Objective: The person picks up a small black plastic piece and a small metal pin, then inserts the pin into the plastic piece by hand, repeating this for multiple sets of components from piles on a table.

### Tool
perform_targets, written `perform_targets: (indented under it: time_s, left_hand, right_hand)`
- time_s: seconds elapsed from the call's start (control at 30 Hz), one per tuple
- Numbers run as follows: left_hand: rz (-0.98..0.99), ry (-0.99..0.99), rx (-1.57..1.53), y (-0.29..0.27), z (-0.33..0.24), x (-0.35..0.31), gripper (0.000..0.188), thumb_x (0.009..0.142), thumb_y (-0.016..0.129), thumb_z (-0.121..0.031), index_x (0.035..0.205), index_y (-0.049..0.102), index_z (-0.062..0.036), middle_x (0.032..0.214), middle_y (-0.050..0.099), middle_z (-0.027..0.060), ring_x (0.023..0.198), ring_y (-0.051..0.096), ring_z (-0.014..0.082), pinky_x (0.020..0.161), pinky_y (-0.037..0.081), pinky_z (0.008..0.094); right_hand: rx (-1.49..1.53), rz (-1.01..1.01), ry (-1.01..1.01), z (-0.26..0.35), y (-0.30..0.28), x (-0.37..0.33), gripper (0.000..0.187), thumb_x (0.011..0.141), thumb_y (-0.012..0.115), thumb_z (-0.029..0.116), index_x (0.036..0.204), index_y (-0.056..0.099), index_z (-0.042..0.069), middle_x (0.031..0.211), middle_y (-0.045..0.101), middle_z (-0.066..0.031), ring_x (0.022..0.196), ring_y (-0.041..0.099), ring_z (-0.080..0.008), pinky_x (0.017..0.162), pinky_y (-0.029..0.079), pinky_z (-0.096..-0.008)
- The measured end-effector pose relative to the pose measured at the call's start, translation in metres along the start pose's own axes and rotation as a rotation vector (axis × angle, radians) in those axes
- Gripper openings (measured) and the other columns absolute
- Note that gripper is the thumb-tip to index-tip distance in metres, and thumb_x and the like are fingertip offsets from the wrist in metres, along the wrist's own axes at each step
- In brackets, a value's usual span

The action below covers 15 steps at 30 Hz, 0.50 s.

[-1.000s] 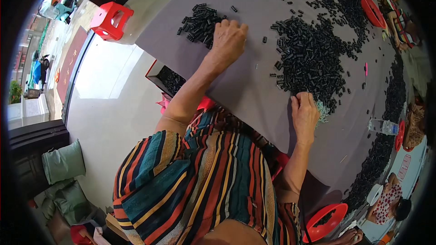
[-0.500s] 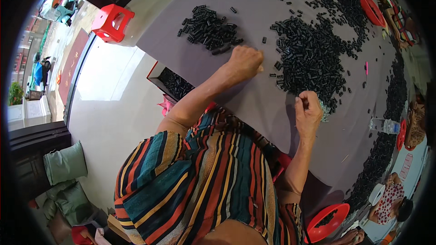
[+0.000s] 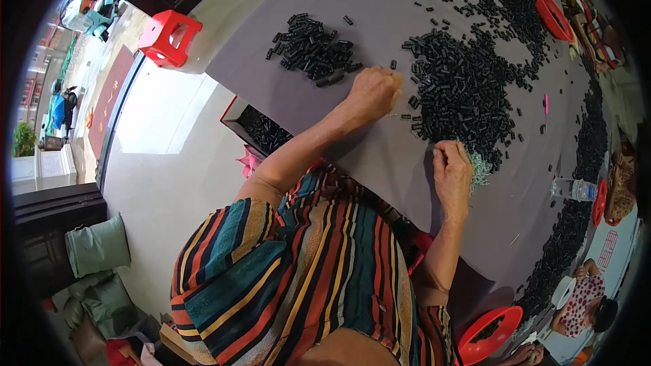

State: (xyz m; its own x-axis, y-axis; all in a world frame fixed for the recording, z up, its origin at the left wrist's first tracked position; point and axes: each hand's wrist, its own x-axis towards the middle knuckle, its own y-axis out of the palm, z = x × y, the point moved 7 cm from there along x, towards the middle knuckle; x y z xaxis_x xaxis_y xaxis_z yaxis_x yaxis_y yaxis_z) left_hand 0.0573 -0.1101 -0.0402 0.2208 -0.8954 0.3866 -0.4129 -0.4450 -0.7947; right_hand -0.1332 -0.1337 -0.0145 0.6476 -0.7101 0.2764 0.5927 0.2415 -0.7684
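My left hand (image 3: 377,92) is closed above the grey table cover, between two heaps of small black cylindrical parts. The smaller heap (image 3: 308,47) lies to its left, the larger heap (image 3: 461,85) to its right. Whatever its fingers hold is hidden. My right hand (image 3: 453,171), its fingertips pressed together, is at the near edge of the larger heap. Beside it lies a pile of small silvery pieces (image 3: 480,171), partly covered by the hand. Anything in that pinch is too small to make out.
A box of black parts (image 3: 261,129) stands below the table's left edge. Red basins (image 3: 489,333) hold parts at the near right. A clear plastic bottle (image 3: 573,188) lies at right, near a pink stick (image 3: 546,104). A red stool (image 3: 169,38) stands at far left. Another person (image 3: 584,305) sits at lower right.
My left hand has moved slightly right, toward the larger heap. My right hand has shifted a little left and nearer to me, uncovering more of the silvery pile.
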Motion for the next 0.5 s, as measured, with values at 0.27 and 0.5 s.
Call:
perform_targets:
  time_s: [0.27, 0.5]
  left_hand:
    - [0.015, 0.064, 0.022, 0.028, -0.024, 0.01, 0.015, 0.074, 0.061, -0.018, 0.079, 0.056, -0.0053, 0.082, 0.058, 0.0118, 0.083, 0.055, 0.0308, 0.074, 0.042, 0.0414]
    - [0.034, 0.019, -0.131, 0.024, -0.005, 0.002, 0.013, 0.076, 0.06, -0.016, 0.08, 0.053, -0.0063, 0.082, 0.057, 0.0121, 0.082, 0.054, 0.0309, 0.077, 0.04, 0.0405]
  right_hand:
    - [-0.089, 0.046, -0.011, -0.001, 0.005, -0.003, 0.006, 0.08, 0.054, 0.003, 0.086, 0.053, 0.001, 0.08, 0.053, -0.0149, 0.072, 0.054, -0.0344, 0.062, 0.044, -0.041]
    - [-0.215, 0.001, -0.067, 0.011, 0.01, 0.002, 0.01, 0.08, 0.058, 0.006, 0.088, 0.054, 0.003, 0.084, 0.052, -0.0128, 0.072, 0.055, -0.0322, 0.062, 0.044, -0.0397]
